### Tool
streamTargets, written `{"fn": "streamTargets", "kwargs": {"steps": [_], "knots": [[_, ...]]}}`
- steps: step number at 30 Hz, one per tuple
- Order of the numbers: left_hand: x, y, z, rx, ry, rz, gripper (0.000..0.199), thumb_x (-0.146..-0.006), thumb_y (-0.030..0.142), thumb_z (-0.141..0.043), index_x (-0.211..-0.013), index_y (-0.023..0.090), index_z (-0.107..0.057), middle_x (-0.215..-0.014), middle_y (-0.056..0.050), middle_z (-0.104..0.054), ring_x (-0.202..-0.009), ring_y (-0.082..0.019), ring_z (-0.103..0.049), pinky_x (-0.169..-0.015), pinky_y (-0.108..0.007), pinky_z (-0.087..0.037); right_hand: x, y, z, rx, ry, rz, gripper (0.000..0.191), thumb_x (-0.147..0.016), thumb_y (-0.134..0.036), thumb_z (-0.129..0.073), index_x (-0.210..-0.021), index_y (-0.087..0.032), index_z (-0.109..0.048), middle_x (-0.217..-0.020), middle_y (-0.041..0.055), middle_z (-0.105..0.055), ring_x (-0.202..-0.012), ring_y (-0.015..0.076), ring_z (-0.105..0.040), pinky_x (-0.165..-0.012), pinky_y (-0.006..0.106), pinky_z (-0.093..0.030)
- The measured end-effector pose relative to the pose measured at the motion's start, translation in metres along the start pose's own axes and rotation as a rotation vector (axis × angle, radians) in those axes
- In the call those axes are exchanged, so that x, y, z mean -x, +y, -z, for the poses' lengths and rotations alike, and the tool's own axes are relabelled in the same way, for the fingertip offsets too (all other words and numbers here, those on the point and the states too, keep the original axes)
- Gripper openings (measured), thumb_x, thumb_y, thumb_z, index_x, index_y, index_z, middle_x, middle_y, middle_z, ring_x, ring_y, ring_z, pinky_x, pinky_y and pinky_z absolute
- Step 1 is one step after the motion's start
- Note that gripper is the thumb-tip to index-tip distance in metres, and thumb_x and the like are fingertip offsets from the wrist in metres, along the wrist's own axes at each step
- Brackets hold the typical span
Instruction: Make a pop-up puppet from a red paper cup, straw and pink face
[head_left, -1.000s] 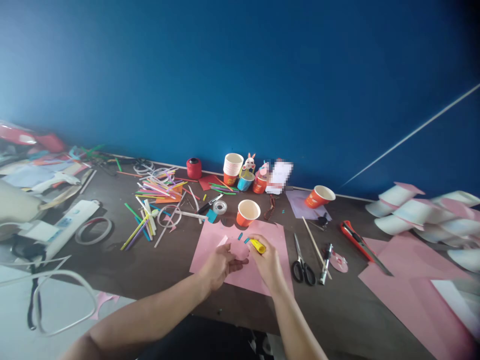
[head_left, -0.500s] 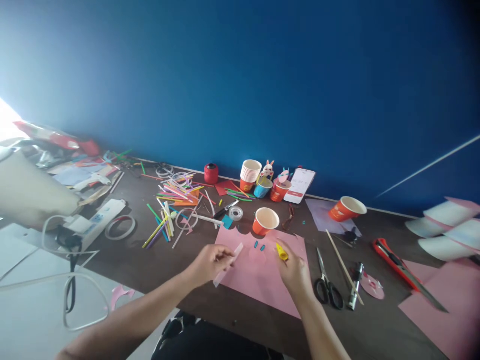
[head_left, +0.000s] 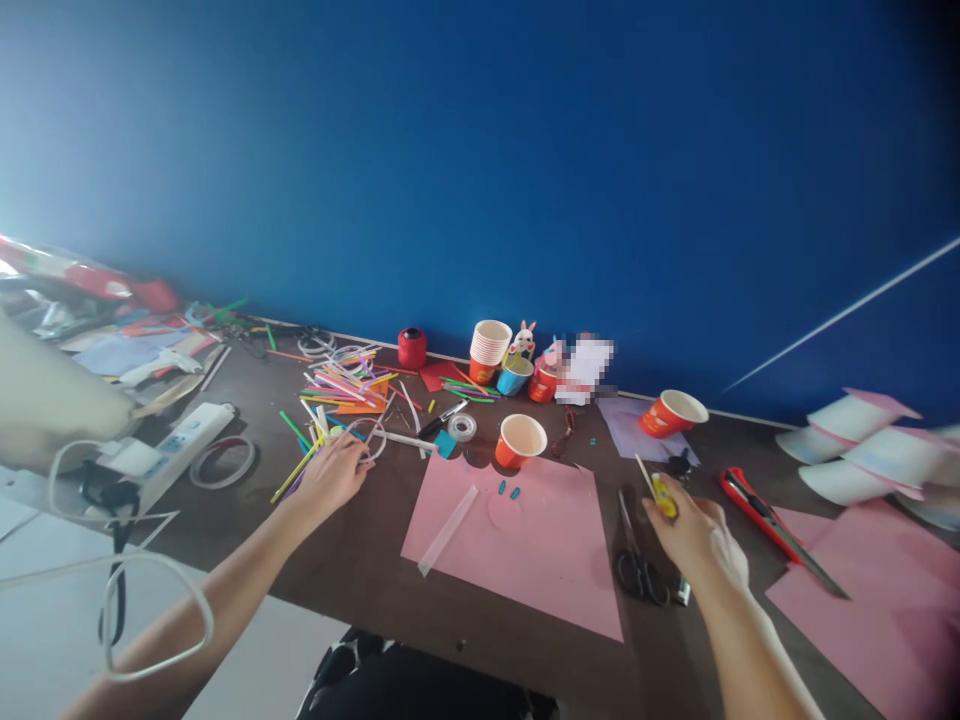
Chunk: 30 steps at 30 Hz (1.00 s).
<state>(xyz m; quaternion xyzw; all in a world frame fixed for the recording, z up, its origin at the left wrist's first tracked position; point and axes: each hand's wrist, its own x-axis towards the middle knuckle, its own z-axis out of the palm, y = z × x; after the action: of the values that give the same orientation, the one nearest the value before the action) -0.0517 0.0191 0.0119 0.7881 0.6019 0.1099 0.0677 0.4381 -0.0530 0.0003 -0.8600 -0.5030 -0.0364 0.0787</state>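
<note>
left hand (head_left: 330, 472) at straws (head_left: 298, 471), grip unclear, right hand (head_left: 697, 535) around yellow item (head_left: 664, 495), bare table (head_left: 367, 545) by left edge of pink sheet (head_left: 525, 560)

head view, forward and down

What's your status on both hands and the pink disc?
Left hand at colored straws, grip unclear. Right hand gripping yellow tube, near scissors. Pink disc on pink paper, two blue pieces near its far edge. White strip left of disc.
</note>
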Motion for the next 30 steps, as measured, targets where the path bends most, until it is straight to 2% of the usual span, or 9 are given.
{"fn": "streamTargets", "kwargs": {"steps": [3,6,7,8,12,19,21,25,30], "knots": [[-0.002,0.003,-0.003,-0.03,-0.023,0.048,0.017,-0.076,0.026,-0.048,-0.084,0.019,-0.061,-0.097,-0.008,-0.059,-0.087,-0.022,-0.055,-0.077,-0.032,-0.04,0.012,0.014,0.0,-0.047,0.019,-0.067,0.043,-0.072,-0.049,-0.046,-0.104,-0.023,-0.058,-0.088,0.0136,-0.062,-0.07,0.028,-0.059,-0.051,0.036,-0.041],[-0.004,0.005,-0.003,-0.045,-0.025,0.079,0.015,-0.076,0.027,-0.047,-0.079,0.019,-0.06,-0.089,-0.007,-0.061,-0.078,-0.021,-0.058,-0.067,-0.029,-0.04,0.034,0.023,-0.008,-0.129,-0.18,-0.075,0.028,-0.068,-0.047,-0.051,-0.077,-0.023,-0.061,-0.075,0.0083,-0.065,-0.069,0.0261,-0.06,-0.052,0.033,-0.042],[-0.004,0.006,-0.002,-0.032,-0.01,0.085,0.015,-0.076,0.027,-0.047,-0.078,0.019,-0.059,-0.084,-0.006,-0.062,-0.075,-0.02,-0.058,-0.065,-0.028,-0.04,0.042,0.025,-0.011,-0.14,-0.239,-0.076,0.027,-0.067,-0.048,-0.052,-0.073,-0.023,-0.06,-0.075,0.0075,-0.065,-0.067,0.0251,-0.061,-0.052,0.033,-0.043],[-0.005,0.005,-0.001,-0.003,0.013,0.091,0.014,-0.075,0.027,-0.047,-0.078,0.019,-0.058,-0.078,-0.005,-0.063,-0.071,-0.019,-0.059,-0.062,-0.027,-0.039,0.049,0.027,-0.013,-0.143,-0.266,-0.074,0.026,-0.067,-0.047,-0.052,-0.073,-0.023,-0.059,-0.075,0.0071,-0.065,-0.068,0.0244,-0.061,-0.053,0.032,-0.043],[-0.004,0.004,0.004,0.256,0.13,0.161,0.014,-0.075,0.03,-0.046,-0.075,0.018,-0.054,-0.059,0.0,-0.06,-0.054,-0.014,-0.058,-0.055,-0.022,-0.039,0.071,0.027,-0.012,-0.096,-0.243,-0.083,0.028,-0.07,-0.043,-0.047,-0.082,-0.021,-0.058,-0.082,0.008,-0.065,-0.08,0.0246,-0.061,-0.062,0.032,-0.044],[0.0,0.011,0.006,0.783,0.168,0.278,0.021,-0.074,0.036,-0.05,-0.068,0.016,-0.053,-0.065,-0.002,-0.065,-0.048,-0.012,-0.059,-0.045,-0.019,-0.039,0.074,0.013,-0.004,-0.091,-0.272,-0.104,0.04,-0.069,-0.054,-0.044,-0.086,-0.02,-0.056,-0.087,0.009,-0.064,-0.083,0.0265,-0.06,-0.064,0.034,-0.045],[0.002,0.016,0.006,0.864,0.174,0.296,0.024,-0.073,0.039,-0.052,-0.067,0.015,-0.054,-0.064,-0.003,-0.065,-0.047,-0.012,-0.058,-0.044,-0.019,-0.039,0.072,0.009,-0.005,-0.083,-0.292,-0.085,0.04,-0.068,-0.054,-0.045,-0.084,-0.02,-0.056,-0.087,0.0094,-0.064,-0.082,0.0263,-0.061,-0.063,0.034,-0.045],[0.003,0.021,0.005,0.957,0.156,0.347,0.028,-0.071,0.042,-0.054,-0.066,0.014,-0.055,-0.063,-0.003,-0.065,-0.045,-0.011,-0.058,-0.043,-0.018,-0.04,0.07,0.002,-0.008,-0.055,-0.199,-0.055,0.04,-0.067,-0.052,-0.047,-0.086,-0.018,-0.055,-0.089,0.0112,-0.063,-0.086,0.027,-0.059,-0.063,0.034,-0.046],[0.004,0.024,0.003,1.061,0.163,0.388,0.031,-0.07,0.044,-0.056,-0.07,0.013,-0.054,-0.064,-0.004,-0.064,-0.046,-0.011,-0.059,-0.04,-0.017,-0.04,0.064,0.005,-0.018,-0.101,-0.283,-0.059,0.029,-0.064,-0.048,-0.051,-0.071,-0.02,-0.056,-0.073,0.0091,-0.065,-0.073,0.0251,-0.062,-0.059,0.032,-0.045]]}}
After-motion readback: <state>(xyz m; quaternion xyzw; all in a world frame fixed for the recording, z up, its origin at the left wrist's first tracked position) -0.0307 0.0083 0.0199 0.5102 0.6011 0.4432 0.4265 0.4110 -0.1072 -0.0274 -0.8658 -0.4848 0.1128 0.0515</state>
